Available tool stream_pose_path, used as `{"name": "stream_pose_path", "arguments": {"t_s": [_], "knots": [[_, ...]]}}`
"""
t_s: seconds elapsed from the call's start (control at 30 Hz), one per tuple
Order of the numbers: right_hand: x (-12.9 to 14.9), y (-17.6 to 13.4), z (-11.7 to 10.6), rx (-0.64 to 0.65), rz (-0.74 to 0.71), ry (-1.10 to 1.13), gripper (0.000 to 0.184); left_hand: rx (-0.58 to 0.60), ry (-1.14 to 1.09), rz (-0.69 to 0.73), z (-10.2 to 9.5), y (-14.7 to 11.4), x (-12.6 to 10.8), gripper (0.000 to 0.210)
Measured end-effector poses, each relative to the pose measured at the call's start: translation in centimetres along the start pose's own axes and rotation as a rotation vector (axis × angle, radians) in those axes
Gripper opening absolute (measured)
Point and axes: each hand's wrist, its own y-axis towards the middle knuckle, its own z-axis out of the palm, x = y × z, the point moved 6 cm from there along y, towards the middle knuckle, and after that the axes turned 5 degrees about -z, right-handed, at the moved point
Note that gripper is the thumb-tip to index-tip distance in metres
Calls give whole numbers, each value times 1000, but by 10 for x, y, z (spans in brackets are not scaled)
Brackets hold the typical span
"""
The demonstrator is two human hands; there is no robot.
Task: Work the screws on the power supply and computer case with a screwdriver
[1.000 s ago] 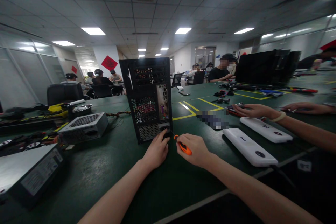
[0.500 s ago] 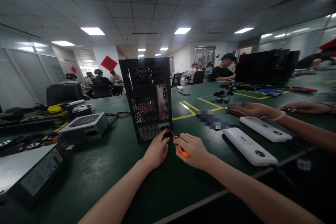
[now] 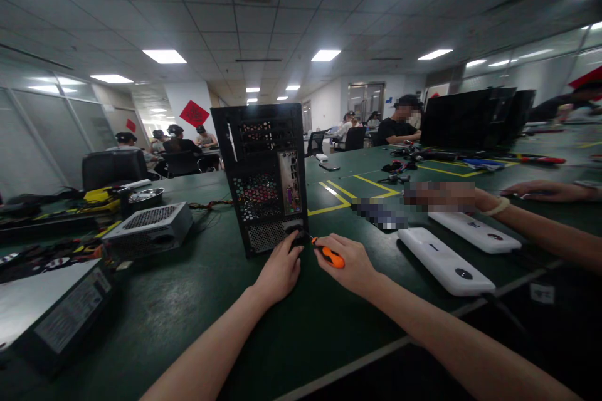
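A black computer case stands upright on the green table with its rear panel facing me. My left hand is at the panel's lower right corner, its fingertips closed beside a dark power socket; whatever they pinch is hidden. In my right hand is a screwdriver with an orange and black handle. Its thin shaft points left toward that same corner, close to my left fingertips. I cannot tell whether the tip touches a screw.
A grey power supply with cables lies left of the case, and a larger silver box sits nearer. Two white devices lie to the right. A co-worker's hand rests beyond them. Monitors stand at the back right.
The screwdriver's handle has tilted flatter and shifted slightly right in my right hand. My left hand stays at the case corner. A co-worker's hand on the right has moved slightly.
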Motion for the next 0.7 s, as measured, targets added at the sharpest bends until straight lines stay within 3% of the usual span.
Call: {"name": "stream_pose_path", "arguments": {"t_s": [0.23,0.53,0.7], "knots": [[16,4,3,173,-175,-96,9,-16,-13,8,0,-1,0,34],[3,2,-2,108,77,56,16,7,6,-6,1,-1,1,33],[10,3,-1,137,-51,-31,8,0,6,8,0,-1,-1,33]]}}
